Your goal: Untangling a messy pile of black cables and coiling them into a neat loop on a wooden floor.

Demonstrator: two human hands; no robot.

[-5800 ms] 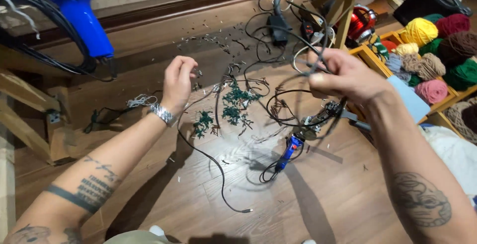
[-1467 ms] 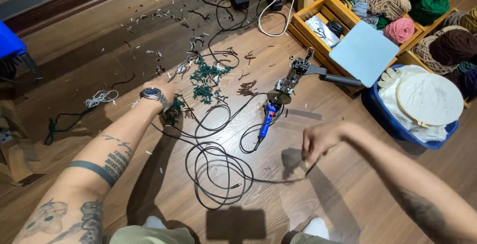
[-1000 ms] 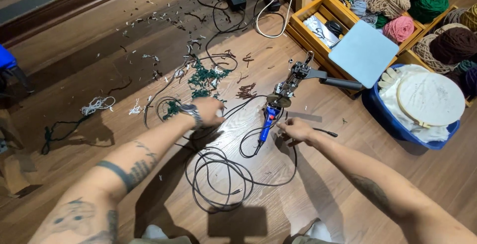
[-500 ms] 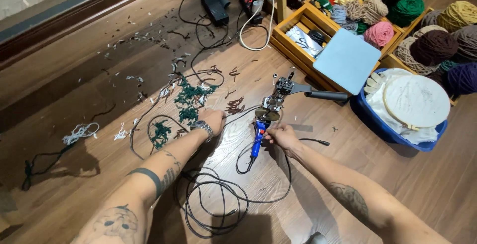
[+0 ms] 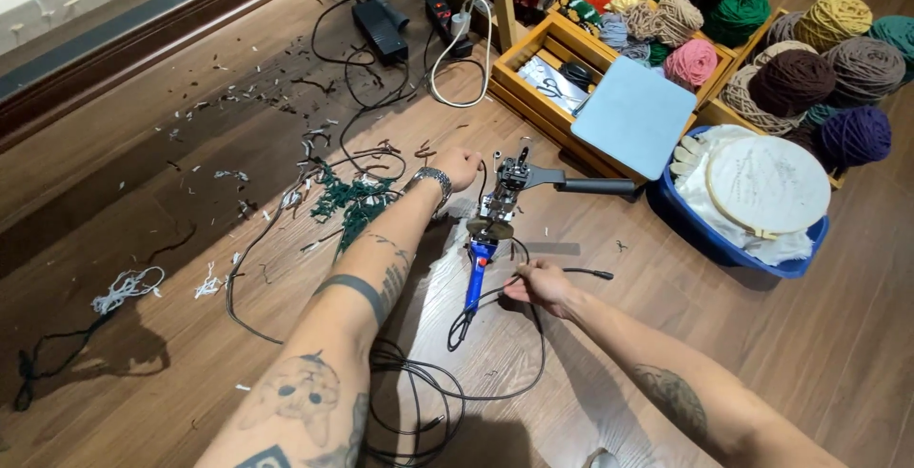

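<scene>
A tufting gun [image 5: 495, 211] with a blue handle and a black side grip lies on the wooden floor. My left hand [image 5: 458, 165] reaches to the gun's left, fingers curled at the black cable beside its head. My right hand [image 5: 539, 283] rests lower down, pinching the thin black cable [image 5: 495, 373] near the blue handle. That cable runs off in loose coils toward me. Green yarn scraps [image 5: 347, 203] lie left of my left wrist.
Wooden crates [image 5: 557, 49] of yarn balls stand at the upper right, with a grey-blue pad [image 5: 635, 116] and a blue bin [image 5: 728, 244] holding an embroidery hoop. A power adapter [image 5: 379, 30] and cords lie at the top. White yarn bits [image 5: 126, 287] sit left.
The view has swung and closed in on the gun. Both hands moved from the coiled cable up to the tufting gun, the left past its head, the right onto the cable by the handle.
</scene>
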